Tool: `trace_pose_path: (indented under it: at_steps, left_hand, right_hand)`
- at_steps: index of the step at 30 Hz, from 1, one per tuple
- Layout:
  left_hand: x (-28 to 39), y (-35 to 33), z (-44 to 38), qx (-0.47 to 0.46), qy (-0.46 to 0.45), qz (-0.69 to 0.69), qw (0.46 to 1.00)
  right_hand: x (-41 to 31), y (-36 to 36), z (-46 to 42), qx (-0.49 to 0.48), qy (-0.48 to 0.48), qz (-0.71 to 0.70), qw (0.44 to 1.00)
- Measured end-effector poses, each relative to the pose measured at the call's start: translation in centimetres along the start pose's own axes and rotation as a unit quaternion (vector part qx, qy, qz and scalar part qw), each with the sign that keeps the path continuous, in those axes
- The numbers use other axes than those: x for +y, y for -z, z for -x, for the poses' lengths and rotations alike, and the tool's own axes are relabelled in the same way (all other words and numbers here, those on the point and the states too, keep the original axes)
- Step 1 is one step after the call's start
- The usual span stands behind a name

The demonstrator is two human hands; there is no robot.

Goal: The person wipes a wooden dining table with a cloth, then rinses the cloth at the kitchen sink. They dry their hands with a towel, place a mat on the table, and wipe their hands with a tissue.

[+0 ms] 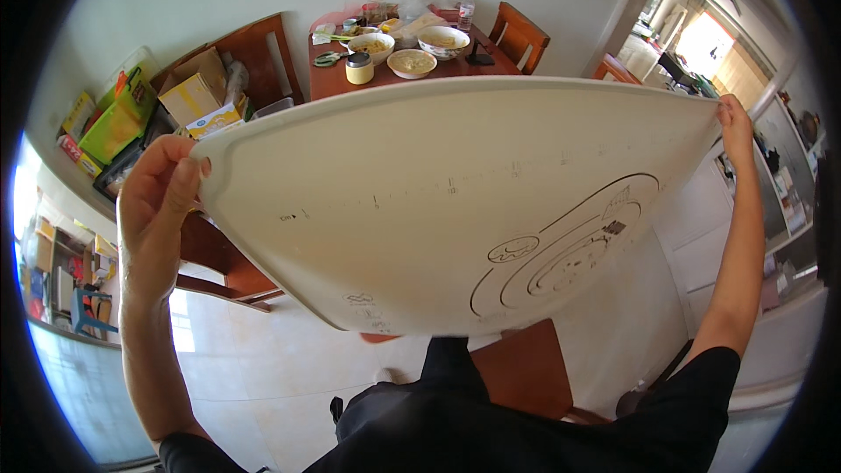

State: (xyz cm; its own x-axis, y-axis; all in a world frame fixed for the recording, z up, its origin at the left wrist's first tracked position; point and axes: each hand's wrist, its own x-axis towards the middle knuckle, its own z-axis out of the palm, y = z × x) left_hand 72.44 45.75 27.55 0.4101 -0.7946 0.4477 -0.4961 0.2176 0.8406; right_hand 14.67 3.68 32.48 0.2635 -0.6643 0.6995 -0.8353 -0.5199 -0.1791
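Note:
A large, thin, off-white kneading mat (368, 151) hangs spread out before me, printed with a centimetre scale and dark curved outlines. My left hand (158, 190) pinches its upper left corner, thumb on the near face. At the far upper right corner, the fingers of my right hand (734, 125) grip the raised rim. Between my hands the sheet bows, and its lower edge hangs in front of my body. It hides the near part of the dining table.
Beyond the mat, a red-brown dining table (325, 82) bears bowls of food (412, 62), a yellow jar (359, 69), scissors (328, 59) and a water bottle (466, 12). Wooden chairs (519, 39) surround it. Boxes (197, 92) and a green basket (121, 118) are piled left. A seat (525, 368) is close below.

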Motion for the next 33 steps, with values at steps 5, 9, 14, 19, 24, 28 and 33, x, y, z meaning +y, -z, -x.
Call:
trace_pose_path:
  at_steps: [5, 9, 14, 19, 24, 28, 33]
  left_hand:
    - [-9.6, -6.4, -7.8, -0.015, 0.096, -0.060, 0.993]
    - [-22.1, -12.9, -14.8, 0.015, 0.164, -0.140, 0.976]
    - [-39.5, -19.2, -16.9, 0.028, 0.237, -0.308, 0.921]
    - [-42.2, -24.1, -17.4, 0.078, 0.293, -0.366, 0.880]
    - [-42.4, -24.3, -19.4, 0.086, 0.317, -0.393, 0.859]
    - [-42.9, -24.4, -18.1, 0.158, 0.302, -0.434, 0.834]
    - [-37.6, -27.8, -13.5, 0.147, 0.129, -0.375, 0.906]
  right_hand:
    - [2.5, -14.6, -4.5, -0.103, 0.092, 0.062, 0.989]
    - [6.1, -30.6, -6.0, -0.178, 0.109, 0.020, 0.978]
    - [6.3, -50.1, -4.1, -0.313, 0.034, 0.014, 0.949]
    - [6.2, -57.1, -1.7, -0.363, -0.001, 0.073, 0.929]
    - [7.6, -58.3, -3.6, -0.409, -0.007, 0.060, 0.910]
    - [0.8, -60.4, -3.3, -0.284, 0.062, -0.063, 0.955]
    - [-15.6, -61.4, -0.4, -0.430, 0.050, -0.237, 0.870]
